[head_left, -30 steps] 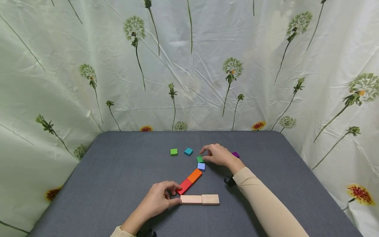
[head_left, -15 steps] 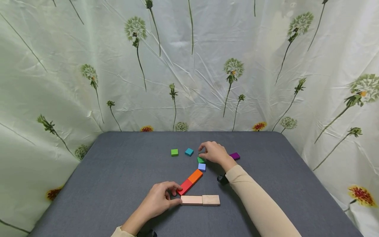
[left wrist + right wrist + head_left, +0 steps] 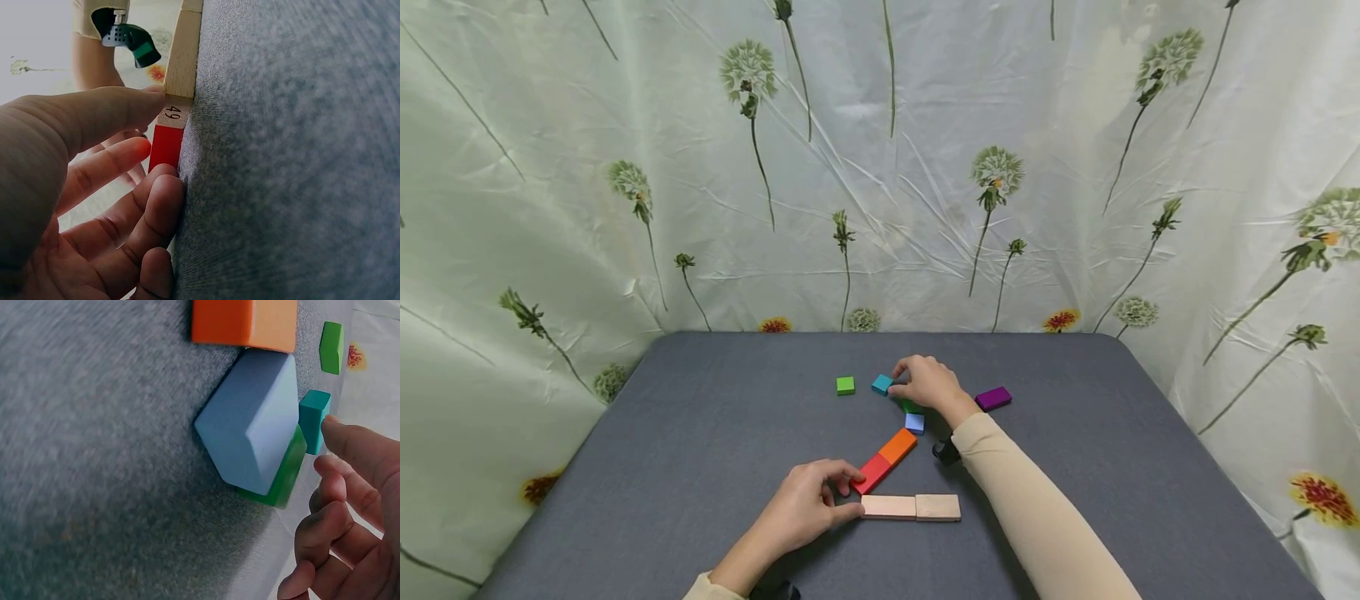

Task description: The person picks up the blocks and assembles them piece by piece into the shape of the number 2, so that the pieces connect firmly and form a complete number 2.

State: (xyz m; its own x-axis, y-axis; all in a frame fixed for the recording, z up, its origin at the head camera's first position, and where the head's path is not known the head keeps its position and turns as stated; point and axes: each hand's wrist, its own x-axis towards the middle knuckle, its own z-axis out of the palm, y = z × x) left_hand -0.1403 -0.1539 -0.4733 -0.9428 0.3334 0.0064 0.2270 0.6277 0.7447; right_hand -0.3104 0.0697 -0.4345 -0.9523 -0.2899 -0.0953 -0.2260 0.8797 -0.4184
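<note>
In the head view my left hand [image 3: 808,502] rests on the table. Its thumb is at the left end of a natural wood block [image 3: 888,507], and a fingertip touches the red block [image 3: 871,473]. My right hand [image 3: 928,385] reaches toward the back, thumb and index finger parted at a teal block [image 3: 882,384]. A right fingertip appears at or very near this block in the right wrist view; contact is hard to tell. Beneath that hand lies a dark green block [image 3: 912,407], partly covered, against a light blue block [image 3: 914,424].
An orange block [image 3: 898,446] continues the slanted red one. A second natural wood block [image 3: 937,507] extends the front row. Left of the teal block is a bright green block [image 3: 846,386]; a purple block [image 3: 993,398] lies right of my right hand. A floral curtain [image 3: 895,167] hangs behind the table.
My right hand has moved left, away from above the dark green block to the teal block, uncovering the purple block. My left hand keeps its place.
</note>
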